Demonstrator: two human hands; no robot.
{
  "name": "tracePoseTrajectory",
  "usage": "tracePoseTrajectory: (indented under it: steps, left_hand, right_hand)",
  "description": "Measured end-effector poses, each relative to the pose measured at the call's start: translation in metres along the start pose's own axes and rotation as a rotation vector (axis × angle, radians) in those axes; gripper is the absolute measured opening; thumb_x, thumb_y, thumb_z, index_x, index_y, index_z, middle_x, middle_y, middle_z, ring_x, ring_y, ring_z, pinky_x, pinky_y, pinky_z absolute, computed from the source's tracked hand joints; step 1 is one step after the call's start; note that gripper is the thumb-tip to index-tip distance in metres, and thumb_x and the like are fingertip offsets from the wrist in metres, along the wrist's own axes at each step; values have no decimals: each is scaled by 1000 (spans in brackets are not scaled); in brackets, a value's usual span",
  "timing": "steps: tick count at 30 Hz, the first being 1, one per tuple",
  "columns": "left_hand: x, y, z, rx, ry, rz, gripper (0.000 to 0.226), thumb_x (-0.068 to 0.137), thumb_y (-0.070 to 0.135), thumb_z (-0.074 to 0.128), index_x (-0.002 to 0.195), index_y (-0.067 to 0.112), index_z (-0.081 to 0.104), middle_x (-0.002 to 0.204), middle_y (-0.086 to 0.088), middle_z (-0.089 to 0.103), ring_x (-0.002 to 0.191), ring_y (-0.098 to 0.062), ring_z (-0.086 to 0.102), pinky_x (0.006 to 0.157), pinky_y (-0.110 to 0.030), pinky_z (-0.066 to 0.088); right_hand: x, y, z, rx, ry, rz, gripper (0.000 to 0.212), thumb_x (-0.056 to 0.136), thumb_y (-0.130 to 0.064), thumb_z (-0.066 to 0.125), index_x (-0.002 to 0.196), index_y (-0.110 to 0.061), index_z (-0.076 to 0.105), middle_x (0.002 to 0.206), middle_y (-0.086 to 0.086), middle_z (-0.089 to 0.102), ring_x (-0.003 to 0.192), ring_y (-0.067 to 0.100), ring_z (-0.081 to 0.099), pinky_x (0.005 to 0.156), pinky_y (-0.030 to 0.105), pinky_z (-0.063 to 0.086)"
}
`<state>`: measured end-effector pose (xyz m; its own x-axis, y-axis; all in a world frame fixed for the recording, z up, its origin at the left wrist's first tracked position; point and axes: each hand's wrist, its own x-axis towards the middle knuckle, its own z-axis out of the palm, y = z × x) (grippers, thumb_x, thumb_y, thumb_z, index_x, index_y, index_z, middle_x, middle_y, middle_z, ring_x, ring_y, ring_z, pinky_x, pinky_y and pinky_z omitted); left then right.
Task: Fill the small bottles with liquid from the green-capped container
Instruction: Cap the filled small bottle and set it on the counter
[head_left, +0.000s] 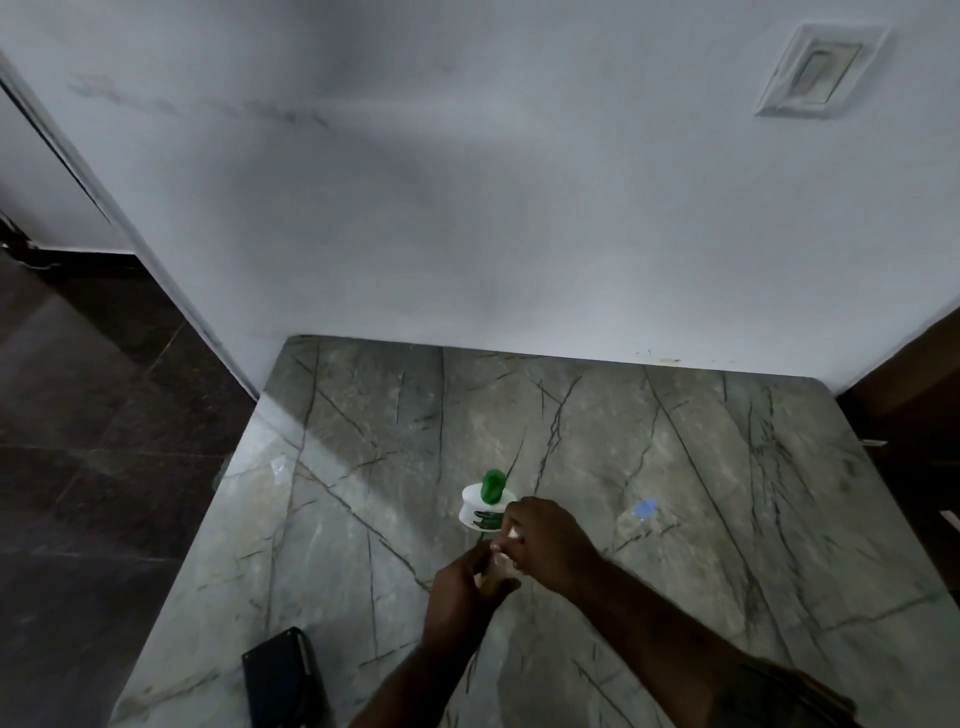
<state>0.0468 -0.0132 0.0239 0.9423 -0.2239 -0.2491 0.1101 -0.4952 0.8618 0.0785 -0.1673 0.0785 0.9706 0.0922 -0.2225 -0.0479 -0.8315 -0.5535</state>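
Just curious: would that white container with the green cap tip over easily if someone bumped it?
Probably not easily: the container looks squat and wide and stands upright on the flat stone table. Its tall green cap may raise the balance slightly. On this smooth surface it would likely slide.

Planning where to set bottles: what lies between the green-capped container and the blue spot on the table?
Nothing: in the head view, bare marble table separates the green-capped container from the blue spot.

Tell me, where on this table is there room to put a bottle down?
The table is bare between the green-capped container and the wall, and on the right past the blue spot. It is crowded where the left hand and right hand meet. The black object fills the near-left corner.
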Motion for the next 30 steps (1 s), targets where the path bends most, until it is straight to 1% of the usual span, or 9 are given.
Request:
tracePoseTrajectory:
  steps: [2,5,8,10,12,15,19,24,30]
  left_hand:
    - [2,-3,0,-17,14,11,49,77,28,85,122,32,69,103,20,75,94,15,65,81,-1,46]
    - [7,0,2,-56,36,35,39,80,30,82,117,33,71,99,18,77,94,10,69,79,-7,50]
    - [12,12,9,-87,36,50,33,80,30,81,110,38,70,99,16,77,95,8,69,82,-15,53]
    - [14,16,15,-148,0,39,44,77,31,85,115,39,64,102,13,76,98,4,70,85,-22,58]
    - [16,13,21,-174,-34,2,66,75,31,87,131,35,53,117,14,71,108,0,67,91,-25,58]
    - [16,6,21,-98,-15,-67,74,80,27,83,143,29,46,131,15,58,118,-5,58,97,-25,52]
    - [15,-8,15,-28,29,-118,55,87,22,76,137,25,55,130,10,63,114,-7,59,90,-22,52]
    - [12,-27,7,-20,70,-138,47,88,19,76,131,28,59,125,8,66,113,-8,63,90,-30,60]
    - [9,-30,9,-36,77,-168,43,89,18,74,129,27,60,123,8,67,109,-9,65,79,-16,55]
  right_hand:
    - [1,6,5,152,11,44,34,74,-46,75,85,-16,65,89,-1,67,81,12,65,73,29,53]
    - [-9,16,14,292,-1,126,48,65,-58,74,100,-27,62,96,-11,67,87,1,64,76,26,55]
    - [-17,27,22,298,37,180,37,73,-55,67,102,-32,60,93,-12,69,82,1,66,69,23,55]
    - [-15,35,20,251,107,180,33,77,-51,66,102,-30,61,92,-12,68,81,1,65,71,22,54]
    - [-11,49,15,201,160,196,38,76,-47,70,107,-28,61,93,-15,64,82,3,64,72,18,50]
    - [-2,78,13,135,254,204,37,73,-47,71,104,-33,57,93,-18,60,83,3,62,73,21,52]
    - [9,115,20,46,294,182,34,77,-49,67,104,-35,54,99,-18,57,82,3,62,71,26,56]
    - [20,131,37,26,287,226,25,81,-44,66,98,-29,56,95,-11,59,84,12,62,71,25,51]
    - [26,135,39,59,274,197,27,83,-44,65,102,-26,57,97,-7,62,87,12,61,76,28,53]
